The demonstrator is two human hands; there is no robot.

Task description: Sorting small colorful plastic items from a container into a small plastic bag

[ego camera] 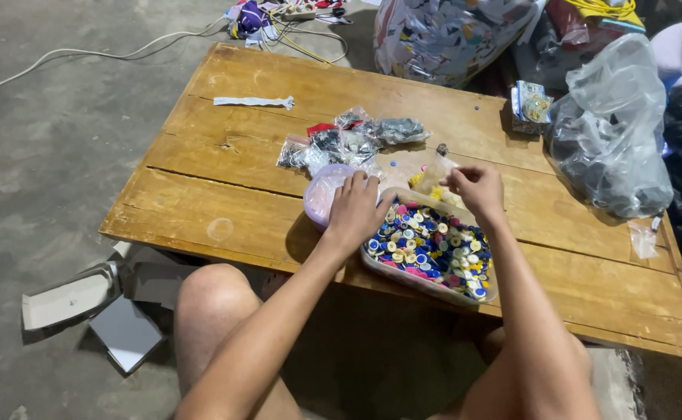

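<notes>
Many small multicoloured buttons (431,247) heaped in clear tray (403,278).

- A tray of buttons (430,247) sat on the tabletop (224,198) near its front edge, before the person's knees.
- A small bowl (324,194) stood just left of the tray, touching it.
- The left hand (354,210) rested across the bowl and the tray's left rim.
- The right hand (477,189) hovered over the tray's far right corner, at a small clear bag (431,176).
- Filled packets (352,140) lay behind the bowl.
- A paper strip (254,101) lay far left, behind them.
- A large plastic bag (611,136) sat at the right edge.
- Cardboard pieces (96,303) lay on the floor, left of the tabletop.
</notes>
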